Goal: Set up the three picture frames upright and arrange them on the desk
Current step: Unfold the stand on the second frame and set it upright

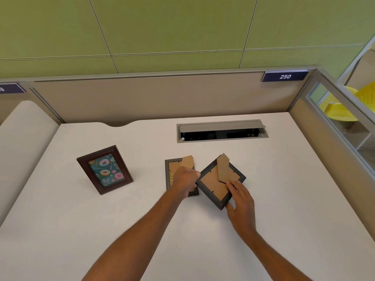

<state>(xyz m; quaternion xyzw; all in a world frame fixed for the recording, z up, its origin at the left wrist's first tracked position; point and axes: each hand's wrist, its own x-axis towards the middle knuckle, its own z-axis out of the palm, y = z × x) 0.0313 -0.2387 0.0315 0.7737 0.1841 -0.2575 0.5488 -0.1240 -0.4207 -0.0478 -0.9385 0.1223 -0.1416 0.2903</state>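
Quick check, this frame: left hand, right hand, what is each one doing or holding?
Left hand: closed on the left corner of the tilted dark frame.
Right hand: fingers closed on the same frame's lower right edge, its back facing up.

Brown frame (pixel 104 169) stands upright; two dark frames (pixel 170 175) (pixel 213 185) lie back-up, stands raised.

Number plate (pixel 285 76): dark blue, white numerals "250", fixed at the top edge of the beige partition (pixel 154 98) behind the desk, toward its right corner.
Second plate (pixel 11 88): same dark blue, at the partition's top edge by the far left; cut off, marking unreadable.
Other text: none legible.
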